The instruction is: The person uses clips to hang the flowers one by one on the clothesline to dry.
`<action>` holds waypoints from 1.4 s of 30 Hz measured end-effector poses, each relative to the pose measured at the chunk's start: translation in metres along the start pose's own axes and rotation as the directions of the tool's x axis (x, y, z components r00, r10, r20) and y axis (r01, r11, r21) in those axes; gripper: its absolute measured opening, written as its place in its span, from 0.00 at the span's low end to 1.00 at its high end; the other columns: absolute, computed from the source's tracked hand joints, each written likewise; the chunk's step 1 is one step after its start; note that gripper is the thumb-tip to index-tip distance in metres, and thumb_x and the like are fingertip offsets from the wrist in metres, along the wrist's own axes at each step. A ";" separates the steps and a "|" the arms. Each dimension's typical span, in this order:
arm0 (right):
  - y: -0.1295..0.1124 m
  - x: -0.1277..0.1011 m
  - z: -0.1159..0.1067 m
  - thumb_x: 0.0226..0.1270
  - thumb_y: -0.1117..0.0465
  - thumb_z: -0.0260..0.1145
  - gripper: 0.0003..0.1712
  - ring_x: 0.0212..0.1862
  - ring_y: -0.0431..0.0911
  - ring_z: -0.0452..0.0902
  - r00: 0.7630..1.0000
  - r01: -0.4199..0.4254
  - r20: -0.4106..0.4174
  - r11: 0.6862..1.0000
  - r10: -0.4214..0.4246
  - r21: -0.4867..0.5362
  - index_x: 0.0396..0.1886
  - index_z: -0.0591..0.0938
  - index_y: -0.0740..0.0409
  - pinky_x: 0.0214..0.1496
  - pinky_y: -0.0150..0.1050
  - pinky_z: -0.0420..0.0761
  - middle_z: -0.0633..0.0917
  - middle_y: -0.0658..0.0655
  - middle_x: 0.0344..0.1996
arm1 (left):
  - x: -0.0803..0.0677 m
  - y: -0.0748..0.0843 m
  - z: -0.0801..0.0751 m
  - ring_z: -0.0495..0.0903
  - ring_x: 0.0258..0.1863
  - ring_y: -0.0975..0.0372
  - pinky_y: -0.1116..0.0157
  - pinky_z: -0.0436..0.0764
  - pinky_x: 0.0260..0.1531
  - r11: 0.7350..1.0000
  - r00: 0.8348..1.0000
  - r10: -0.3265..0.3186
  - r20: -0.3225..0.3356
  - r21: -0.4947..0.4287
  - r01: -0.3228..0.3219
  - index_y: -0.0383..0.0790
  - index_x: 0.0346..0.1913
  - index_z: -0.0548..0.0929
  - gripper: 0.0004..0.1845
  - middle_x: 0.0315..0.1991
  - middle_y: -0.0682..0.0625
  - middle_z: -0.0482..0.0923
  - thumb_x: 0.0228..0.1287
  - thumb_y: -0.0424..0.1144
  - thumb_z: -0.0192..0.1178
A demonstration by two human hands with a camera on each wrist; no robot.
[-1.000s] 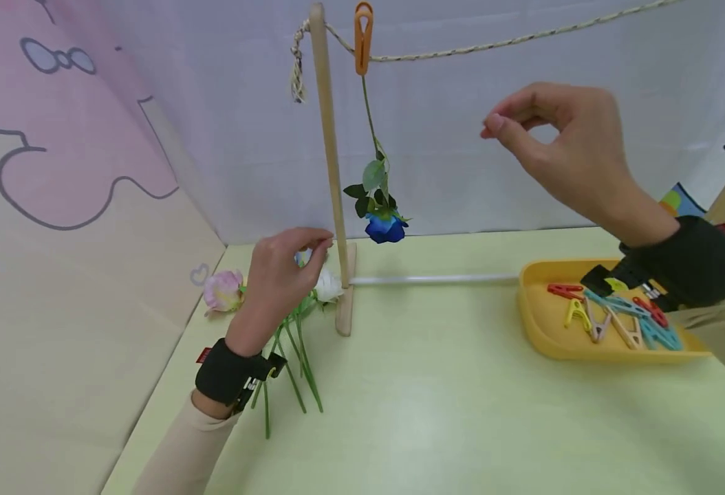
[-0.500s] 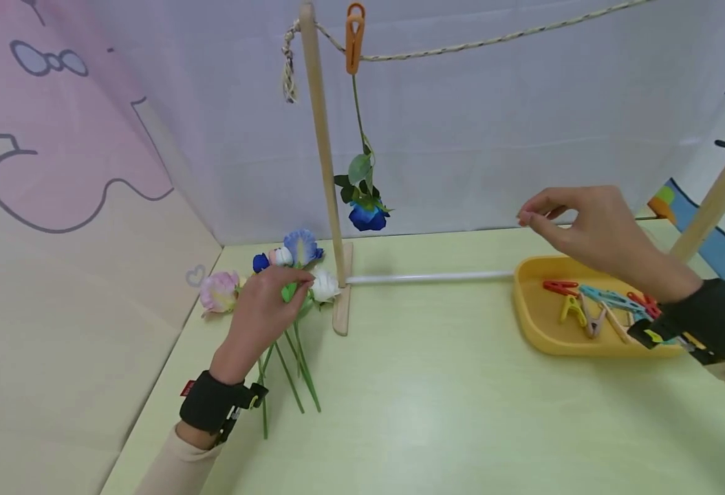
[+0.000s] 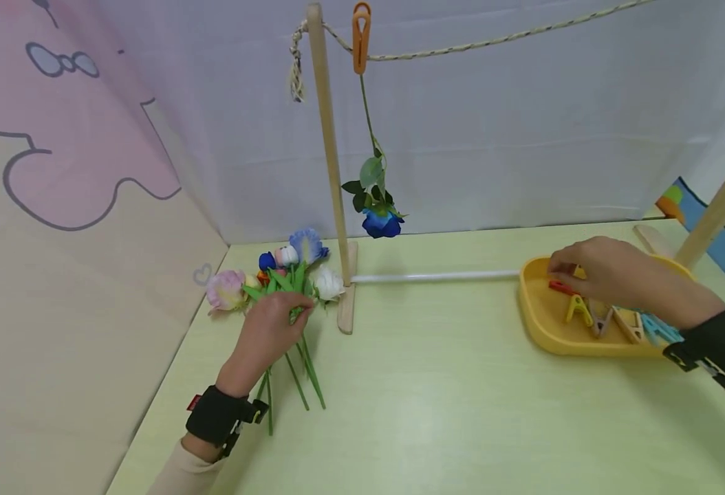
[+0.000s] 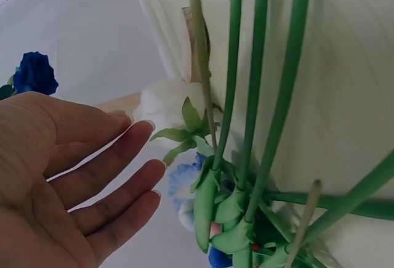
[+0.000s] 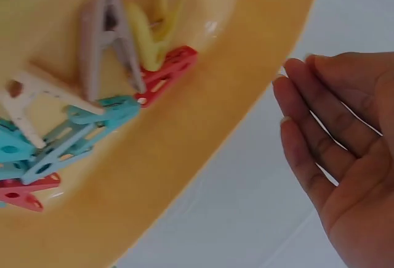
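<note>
My left hand (image 3: 269, 326) hovers over a bunch of artificial flowers on the table, fingers loosely bent and holding nothing. Green stems (image 4: 280, 83) lie close past its fingertips in the left wrist view. The bunch includes a pink peony (image 3: 223, 292), a white rose (image 3: 328, 283) and a light-blue flower (image 3: 308, 246). Above the yellow tray (image 3: 526, 326) is my right hand (image 3: 616, 271), its relaxed fingers holding nothing. Inside the tray lie several clothespins, among them a red clothespin (image 5: 169, 76) and a yellow clothespin (image 5: 154, 28); my right hand hides some in the head view.
A rope (image 3: 474, 47) runs from a wooden post (image 3: 330, 151) toward the right. From it an orange clothespin (image 3: 360, 41) hangs a blue rose (image 3: 382, 223) upside down. A white rod (image 3: 437, 277) crosses low behind the table's middle; another wooden post (image 3: 721, 199) stands right.
My right hand has come down from beside the rope to the clothespin tray. My left hand has lowered from near the post to the flower stems.
</note>
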State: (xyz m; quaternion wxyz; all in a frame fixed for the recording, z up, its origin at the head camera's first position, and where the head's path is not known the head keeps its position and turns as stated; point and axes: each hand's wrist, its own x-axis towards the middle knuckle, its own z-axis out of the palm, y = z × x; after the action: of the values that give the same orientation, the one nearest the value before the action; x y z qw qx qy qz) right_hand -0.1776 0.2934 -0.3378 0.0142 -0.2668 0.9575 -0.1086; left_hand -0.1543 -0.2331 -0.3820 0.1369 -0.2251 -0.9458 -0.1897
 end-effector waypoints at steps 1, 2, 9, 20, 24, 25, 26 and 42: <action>0.001 -0.002 0.003 0.66 0.62 0.75 0.07 0.30 0.37 0.74 1.000 -0.004 0.023 1.000 0.004 0.007 0.43 0.89 0.52 0.34 0.36 0.81 0.87 0.44 0.34 | -0.002 -0.001 0.001 0.84 0.29 0.60 0.66 0.76 0.22 1.000 1.000 -0.006 0.010 -0.005 0.006 0.39 0.43 0.92 0.08 0.39 0.48 0.89 0.62 0.29 0.72; 0.003 -0.004 0.005 0.67 0.62 0.74 0.07 0.29 0.36 0.74 0.999 -0.017 0.045 1.000 0.016 0.016 0.44 0.89 0.53 0.32 0.34 0.79 0.85 0.44 0.32 | -0.003 -0.002 0.002 0.85 0.30 0.60 0.66 0.77 0.23 1.000 1.000 -0.015 0.021 -0.008 0.015 0.39 0.43 0.92 0.08 0.38 0.48 0.89 0.62 0.29 0.72; 0.013 -0.015 0.021 0.70 0.62 0.70 0.01 0.20 0.38 0.67 0.990 -0.091 0.111 0.996 0.089 0.011 0.39 0.86 0.55 0.23 0.32 0.68 0.74 0.44 0.21 | -0.011 -0.008 0.010 0.81 0.27 0.65 0.68 0.77 0.24 0.996 0.990 -0.058 0.129 -0.060 0.066 0.37 0.43 0.91 0.07 0.37 0.48 0.89 0.64 0.28 0.69; 0.033 -0.024 0.038 0.62 0.67 0.75 0.07 0.28 0.40 0.69 0.984 -0.068 0.162 0.997 0.072 -0.025 0.33 0.85 0.51 0.30 0.35 0.76 0.78 0.44 0.26 | -0.015 -0.010 0.023 0.85 0.35 0.59 0.62 0.84 0.33 0.994 0.984 -0.048 0.169 -0.087 0.063 0.34 0.42 0.90 0.07 0.39 0.45 0.88 0.62 0.24 0.68; 0.029 -0.022 0.040 0.62 0.66 0.76 0.07 0.29 0.40 0.71 0.986 -0.056 0.157 0.998 0.057 -0.006 0.35 0.86 0.51 0.33 0.35 0.80 0.79 0.43 0.27 | -0.016 -0.010 0.026 0.87 0.39 0.54 0.59 0.86 0.36 0.993 0.984 -0.029 0.173 -0.104 0.048 0.34 0.42 0.90 0.12 0.40 0.44 0.88 0.60 0.18 0.65; 0.027 -0.022 0.040 0.62 0.66 0.77 0.08 0.30 0.40 0.71 0.986 -0.057 0.156 0.998 0.055 0.004 0.36 0.86 0.51 0.34 0.35 0.81 0.80 0.43 0.28 | -0.016 -0.010 0.026 0.87 0.40 0.54 0.59 0.86 0.37 0.993 0.984 -0.028 0.178 -0.107 0.047 0.34 0.42 0.90 0.14 0.40 0.45 0.88 0.59 0.16 0.63; 0.025 -0.021 0.040 0.61 0.66 0.77 0.08 0.30 0.40 0.72 0.987 -0.051 0.154 0.999 0.048 0.016 0.36 0.86 0.52 0.34 0.35 0.81 0.80 0.43 0.28 | -0.016 -0.009 0.026 0.87 0.41 0.53 0.59 0.86 0.38 0.993 0.983 -0.026 0.184 -0.109 0.046 0.34 0.42 0.90 0.15 0.40 0.45 0.88 0.58 0.15 0.62; 0.007 -0.014 0.045 0.55 0.61 0.82 0.22 0.40 0.44 0.78 1.000 0.002 0.031 1.000 -0.002 -0.005 0.50 0.86 0.58 0.46 0.47 0.85 0.85 0.51 0.43 | -0.009 0.004 0.026 0.82 0.43 0.58 0.62 0.85 0.42 0.995 0.985 0.103 0.141 -0.025 -0.100 0.41 0.38 0.90 0.11 0.39 0.53 0.86 0.56 0.23 0.74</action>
State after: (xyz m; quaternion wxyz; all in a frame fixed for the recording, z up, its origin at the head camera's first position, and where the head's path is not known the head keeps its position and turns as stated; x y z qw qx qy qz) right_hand -0.1652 0.2972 -0.3833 0.0283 -0.2695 0.9572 -0.1020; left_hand -0.1486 -0.2219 -0.4073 0.0766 -0.2872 -0.9387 -0.1745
